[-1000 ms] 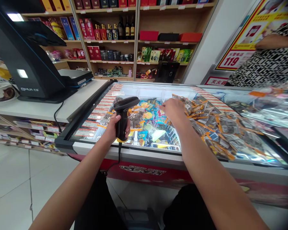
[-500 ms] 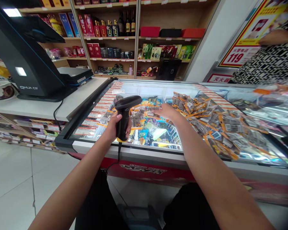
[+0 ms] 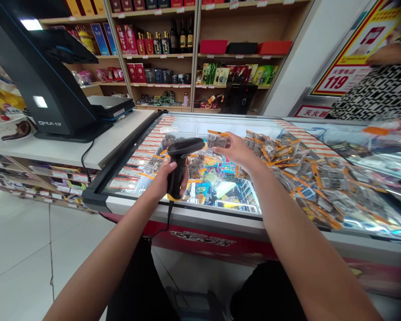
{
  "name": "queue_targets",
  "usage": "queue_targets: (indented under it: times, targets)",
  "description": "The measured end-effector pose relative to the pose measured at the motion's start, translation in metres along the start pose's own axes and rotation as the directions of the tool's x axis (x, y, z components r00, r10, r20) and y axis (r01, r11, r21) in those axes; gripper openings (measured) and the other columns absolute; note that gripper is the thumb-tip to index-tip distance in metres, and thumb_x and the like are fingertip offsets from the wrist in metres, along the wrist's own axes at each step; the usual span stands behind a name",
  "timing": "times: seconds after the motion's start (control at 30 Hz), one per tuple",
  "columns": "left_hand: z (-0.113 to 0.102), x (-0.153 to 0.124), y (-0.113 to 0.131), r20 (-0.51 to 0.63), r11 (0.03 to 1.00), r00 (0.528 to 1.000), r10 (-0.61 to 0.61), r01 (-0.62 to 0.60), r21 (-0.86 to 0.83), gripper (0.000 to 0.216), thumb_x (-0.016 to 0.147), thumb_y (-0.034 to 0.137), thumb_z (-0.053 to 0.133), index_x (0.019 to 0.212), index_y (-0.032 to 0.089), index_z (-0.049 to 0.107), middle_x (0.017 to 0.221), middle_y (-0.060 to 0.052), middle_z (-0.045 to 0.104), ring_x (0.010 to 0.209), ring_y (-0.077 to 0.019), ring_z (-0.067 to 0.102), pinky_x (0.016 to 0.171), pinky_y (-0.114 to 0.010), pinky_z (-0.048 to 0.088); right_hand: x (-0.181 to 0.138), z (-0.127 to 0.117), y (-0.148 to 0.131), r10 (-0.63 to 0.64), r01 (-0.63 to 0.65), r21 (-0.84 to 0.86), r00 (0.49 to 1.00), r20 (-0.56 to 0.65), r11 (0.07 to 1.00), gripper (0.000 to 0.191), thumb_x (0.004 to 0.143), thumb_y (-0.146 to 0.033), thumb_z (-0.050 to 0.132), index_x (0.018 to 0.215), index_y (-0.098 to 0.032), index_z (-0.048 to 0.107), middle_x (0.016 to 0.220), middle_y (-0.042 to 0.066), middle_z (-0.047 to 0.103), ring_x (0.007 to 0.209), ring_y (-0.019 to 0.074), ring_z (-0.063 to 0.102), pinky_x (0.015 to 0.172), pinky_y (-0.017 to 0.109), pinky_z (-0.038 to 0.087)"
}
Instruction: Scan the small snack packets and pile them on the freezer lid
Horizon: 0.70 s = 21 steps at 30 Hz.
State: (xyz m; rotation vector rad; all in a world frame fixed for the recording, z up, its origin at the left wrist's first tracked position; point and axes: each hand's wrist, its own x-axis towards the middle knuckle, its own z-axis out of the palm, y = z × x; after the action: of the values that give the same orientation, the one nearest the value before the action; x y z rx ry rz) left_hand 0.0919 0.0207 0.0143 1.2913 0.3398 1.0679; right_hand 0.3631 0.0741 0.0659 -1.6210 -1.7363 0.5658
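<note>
My left hand (image 3: 166, 178) is wrapped round the handle of a black barcode scanner (image 3: 178, 167), its head pointing right and its cord hanging down. To the right of the scanner head, my right hand (image 3: 235, 149) pinches a small clear snack packet (image 3: 216, 140) with an orange edge, held up above the freezer's glass top. More such packets lie on the glass left of and behind the scanner (image 3: 196, 166). A large heap of the same packets (image 3: 307, 174) spreads to the right of my right forearm.
Under the glass of the chest freezer (image 3: 127, 206) are colourful packs in wire baskets. A counter (image 3: 116, 136) with a black checkout machine (image 3: 67, 102) stands left. Shelves (image 3: 167, 55) of bottles and boxes rise behind. A person in a patterned top (image 3: 370, 93) is at the right.
My right hand has lifted a packet from the glass and holds it up near the scanner head. My left hand still grips the scanner. The view has shifted slightly.
</note>
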Motion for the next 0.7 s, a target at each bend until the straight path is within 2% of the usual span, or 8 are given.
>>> queue_targets:
  times: [0.2,0.37,0.5,0.57,0.63,0.7]
  targets:
    - [0.001,-0.001,0.003,0.056,0.998,0.998,-0.032,0.029,0.054,0.065,0.090,0.075,0.070,0.120,0.017,0.062,0.057,0.005,0.062,0.037,-0.0170,0.055,0.038,-0.027,0.043,0.002,0.006,0.002,-0.046,0.047,-0.021,0.998,0.050,0.999,0.057,0.091,-0.041,0.092,0.140,-0.023,0.069,0.125,0.016,0.078,0.115,0.0359,0.074,0.097,0.047,0.064]
    - [0.001,-0.001,0.004,0.060,0.997,0.997,-0.038,0.034,0.076,0.065,0.092,0.074,0.069,0.122,0.017,0.061,0.057,0.005,0.061,0.037,-0.0183,0.057,0.039,-0.028,0.046,0.002,0.006,0.001,-0.042,0.041,0.009,0.998,0.046,0.999,0.057,0.088,-0.040,0.094,0.137,-0.022,0.070,0.128,0.017,0.079,0.117,0.0352,0.075,0.096,0.046,0.064]
    - [0.001,-0.001,0.003,0.032,0.999,0.999,-0.007,0.005,0.043,0.065,0.091,0.073,0.070,0.122,0.017,0.062,0.057,0.005,0.061,0.036,-0.0177,0.055,0.038,-0.027,0.044,0.002,0.008,0.002,0.044,-0.051,0.098,0.997,0.066,0.994,0.066,0.091,-0.045,0.091,0.147,-0.025,0.063,0.133,0.015,0.079,0.104,0.0278,0.079,0.086,0.039,0.065]
    - [0.001,0.000,0.002,0.014,1.000,1.000,0.011,-0.011,0.019,0.064,0.090,0.071,0.071,0.123,0.017,0.062,0.058,0.005,0.061,0.036,-0.0169,0.054,0.038,-0.027,0.043,0.003,0.009,0.005,0.116,-0.120,0.111,0.993,0.036,0.987,0.074,0.090,-0.044,0.091,0.154,-0.024,0.058,0.131,0.014,0.081,0.099,0.0249,0.080,0.082,0.035,0.064]
    - [0.001,0.000,0.002,-0.003,1.000,1.000,0.011,-0.011,-0.009,0.064,0.089,0.070,0.072,0.124,0.017,0.062,0.059,0.006,0.061,0.035,-0.0166,0.054,0.038,-0.027,0.042,0.005,0.011,0.011,0.176,-0.174,0.059,0.984,-0.024,0.983,0.083,0.089,-0.040,0.092,0.161,-0.020,0.054,0.133,0.016,0.081,0.101,0.0255,0.081,0.083,0.033,0.063]
    - [0.001,0.000,0.001,-0.018,0.999,1.000,0.000,-0.001,-0.037,0.063,0.087,0.068,0.074,0.124,0.018,0.062,0.059,0.006,0.061,0.036,-0.0169,0.055,0.038,-0.027,0.042,0.007,0.012,0.017,0.207,-0.209,-0.037,0.976,-0.064,0.977,0.093,0.089,-0.035,0.092,0.168,-0.016,0.049,0.143,0.021,0.078,0.111,0.0292,0.081,0.088,0.034,0.063]
